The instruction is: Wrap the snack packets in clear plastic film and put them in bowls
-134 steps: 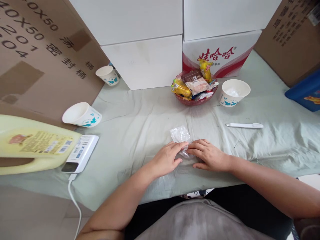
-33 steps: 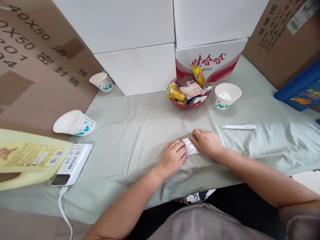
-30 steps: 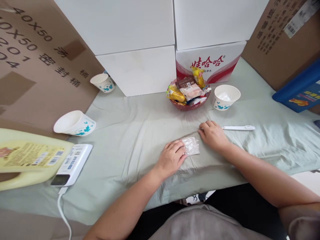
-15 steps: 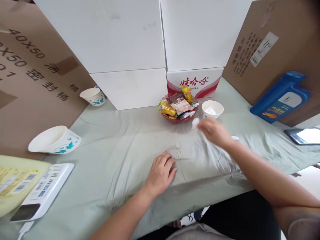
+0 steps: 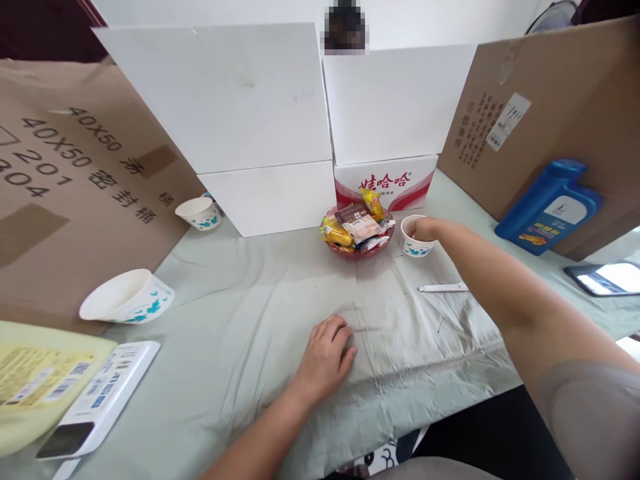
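Ahead and rightward, the right hand [image 5: 423, 229] dips, grip unseen, into the small white paper cup [image 5: 414, 246]; the far nearer left hand [image 5: 327, 353] rests open on the pale green cloth [image 5: 260, 293]

Left cardboard box [image 5: 75, 180] read "40X50", "201", "304", "密封桶". Red-and-white carton [image 5: 385, 183] bore "娃哈哈". Other labels were illegible.

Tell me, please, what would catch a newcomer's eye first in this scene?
Probably the red bowl of snack packets at the table's middle, in front of a white and red printed carton. Just right of it, the right hand reaches into a paper cup, while the left hand rests flat on the pale green cloth. A bright blue bottle leans against cardboard at far right.
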Action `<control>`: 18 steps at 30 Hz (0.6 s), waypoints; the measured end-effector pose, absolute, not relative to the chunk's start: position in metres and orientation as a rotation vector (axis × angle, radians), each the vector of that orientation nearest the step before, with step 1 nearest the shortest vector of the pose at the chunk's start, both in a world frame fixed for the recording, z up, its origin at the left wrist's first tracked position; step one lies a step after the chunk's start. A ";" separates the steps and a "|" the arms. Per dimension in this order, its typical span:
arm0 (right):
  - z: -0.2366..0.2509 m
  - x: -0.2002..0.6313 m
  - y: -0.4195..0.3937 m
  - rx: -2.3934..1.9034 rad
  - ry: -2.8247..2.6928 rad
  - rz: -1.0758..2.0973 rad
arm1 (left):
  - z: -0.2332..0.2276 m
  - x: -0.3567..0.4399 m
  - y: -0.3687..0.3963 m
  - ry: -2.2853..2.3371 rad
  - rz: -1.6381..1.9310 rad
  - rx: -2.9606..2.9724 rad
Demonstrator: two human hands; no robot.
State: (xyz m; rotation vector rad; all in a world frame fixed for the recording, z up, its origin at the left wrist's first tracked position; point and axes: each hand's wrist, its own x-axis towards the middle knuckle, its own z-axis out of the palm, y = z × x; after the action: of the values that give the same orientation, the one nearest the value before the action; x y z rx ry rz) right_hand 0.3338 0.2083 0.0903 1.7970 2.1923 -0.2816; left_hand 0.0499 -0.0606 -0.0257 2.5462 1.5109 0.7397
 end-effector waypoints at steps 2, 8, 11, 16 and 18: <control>0.097 0.339 0.199 1.807 2.242 -0.220 | -0.026 0.050 -0.061 1.504 0.762 2.540; 0.092 0.361 0.143 1.891 2.353 0.044 | -0.028 0.049 -0.060 1.471 0.836 2.558; 0.081 0.381 0.123 1.911 2.289 0.045 | -0.028 0.050 -0.060 1.473 0.829 2.562; 0.087 0.439 0.139 2.174 2.050 0.019 | -0.022 0.053 -0.063 1.507 0.754 2.552; 0.089 0.461 0.161 2.298 2.008 -0.013 | -0.021 0.055 -0.063 1.527 0.725 2.544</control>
State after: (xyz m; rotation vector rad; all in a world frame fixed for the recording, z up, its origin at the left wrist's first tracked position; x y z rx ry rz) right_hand 0.4612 0.1608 0.0890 2.2983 2.0079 -0.0134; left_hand 0.0548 -0.0628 -0.0206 2.5440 1.5265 0.7246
